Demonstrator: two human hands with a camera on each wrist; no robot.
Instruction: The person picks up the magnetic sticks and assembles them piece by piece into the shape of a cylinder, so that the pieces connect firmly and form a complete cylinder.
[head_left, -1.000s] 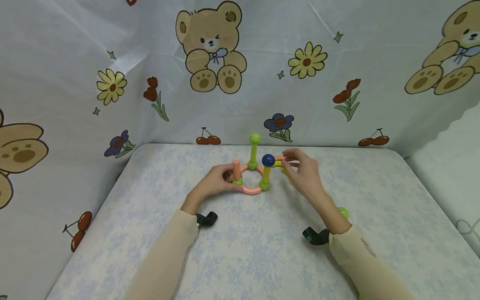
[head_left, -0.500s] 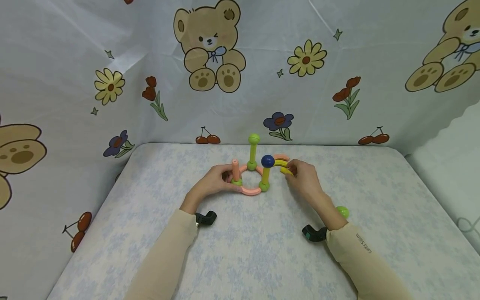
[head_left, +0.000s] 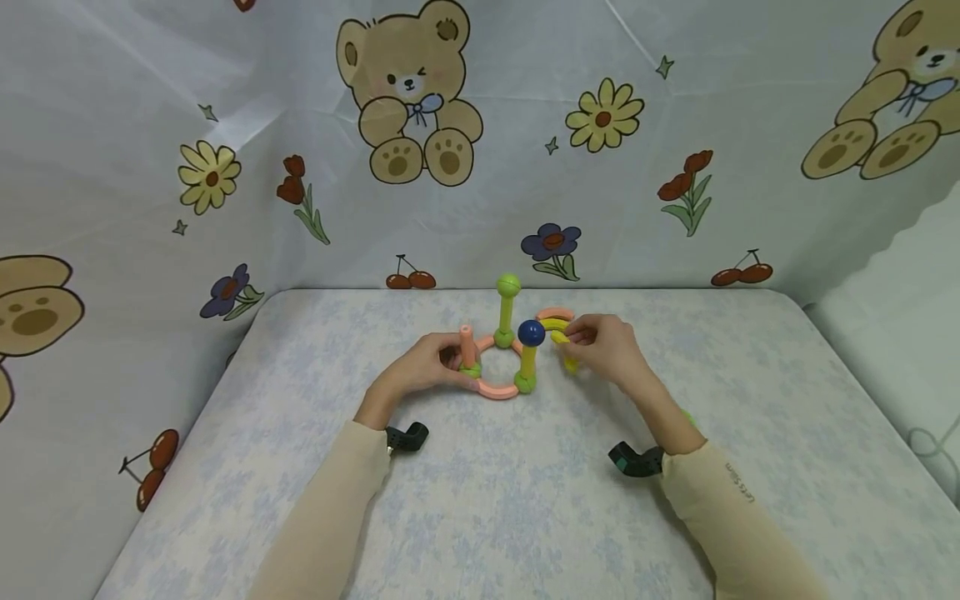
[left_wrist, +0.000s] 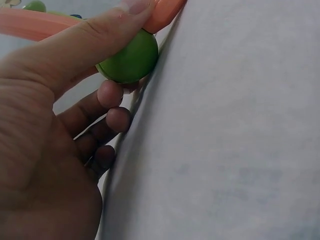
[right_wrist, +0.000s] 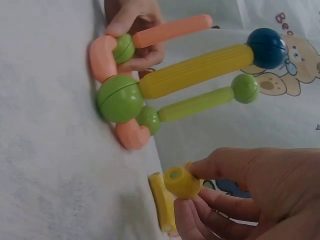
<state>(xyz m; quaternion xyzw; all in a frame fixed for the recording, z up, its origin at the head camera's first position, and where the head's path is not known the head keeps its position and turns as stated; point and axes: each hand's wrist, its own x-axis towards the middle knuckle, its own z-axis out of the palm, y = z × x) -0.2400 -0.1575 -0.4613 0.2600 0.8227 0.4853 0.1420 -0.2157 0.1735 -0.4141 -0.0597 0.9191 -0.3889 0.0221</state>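
My left hand (head_left: 423, 364) pinches a green ball (left_wrist: 130, 57) at the left of a ring of salmon curved sticks (head_left: 497, 392). A salmon straight stick (head_left: 467, 346) rises from that ball. Two more green balls join the ring: one bears a yellow straight stick (right_wrist: 197, 71) topped by a blue ball (head_left: 532, 332), the other a green stick (head_left: 506, 312) topped by a green ball (head_left: 508, 285). To the right of the ring, my right hand (head_left: 609, 350) pinches a yellow curved stick (right_wrist: 181, 184) between thumb and fingers. Its end faces the right wrist camera.
Behind the right hand lie another yellow curved stick (head_left: 553, 324) and a salmon curved stick (head_left: 555, 314). A loose green ball (head_left: 687, 417) is mostly hidden behind the right forearm. A printed cloth (head_left: 480, 225) hangs along the back of the table (head_left: 480, 517).
The right hand has closed on a yellow curved stick and turned it, bringing it slightly toward the ring. The left hand keeps its hold on the green ball.
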